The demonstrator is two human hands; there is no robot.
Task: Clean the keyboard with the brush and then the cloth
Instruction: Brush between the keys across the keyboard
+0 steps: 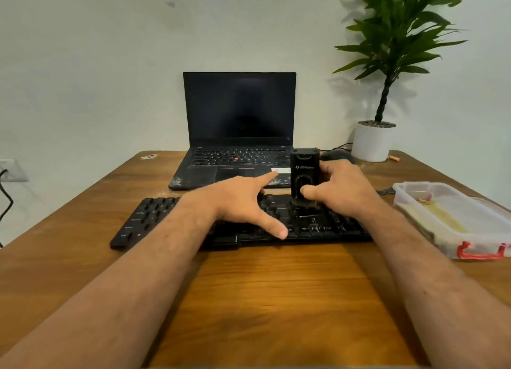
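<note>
We judge that we are in the brushing step. Our right hand (341, 187) grips a black upright cleaning brush tool (304, 175), thumb curled across its front and fingers wrapped behind it, with its lower end set down on the keys of the black keyboard (318, 224). We cannot make out the bristles; they are dark against dark keys. Our left hand (243, 202) lies flat on the middle of the keyboard, fingers straight and spread, holding nothing and seemingly steadying the board. The keyboard sits on the wooden desk (262, 285), just in front of an open black laptop (237, 128). At the right edge of the desk stands a clear plastic box with a red clip (453, 219); we see something pale inside but cannot tell whether it is the cloth. A potted plant (384, 92) stands in the far corner.

Next, we think, the brush needs sweeping along the key rows while our flat hand keeps the board from sliding.
</note>
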